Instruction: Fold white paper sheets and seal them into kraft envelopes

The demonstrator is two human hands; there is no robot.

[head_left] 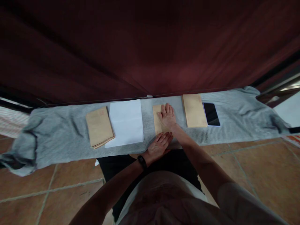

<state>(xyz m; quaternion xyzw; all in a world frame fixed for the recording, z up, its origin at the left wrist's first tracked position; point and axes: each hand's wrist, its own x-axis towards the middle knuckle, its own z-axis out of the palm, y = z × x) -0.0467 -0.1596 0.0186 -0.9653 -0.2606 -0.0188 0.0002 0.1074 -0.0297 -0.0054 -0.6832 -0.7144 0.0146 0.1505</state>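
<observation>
A brown paper envelope [157, 116] lies flat on the grey cloth before me. My right hand [167, 117] rests on it, palm down with the fingers stretched out. Near its lower edge lies my left hand [159, 145], also flat, its fingers extended toward the right; a dark band is on that wrist. Both hands cover part of the envelope. To the left, a stack of brown envelopes [98, 125] partly overlaps white paper sheets [126, 122]. A second stack of brown envelopes [195, 110] sits to the right of my right hand.
Beside the right stack lies a phone [211, 114] with a dark screen. The grey cloth [63, 131] covers a long narrow surface and bunches up at both ends. Behind it hangs a dark red curtain [150, 50]. Tiled floor [70, 193] shows below the front edge.
</observation>
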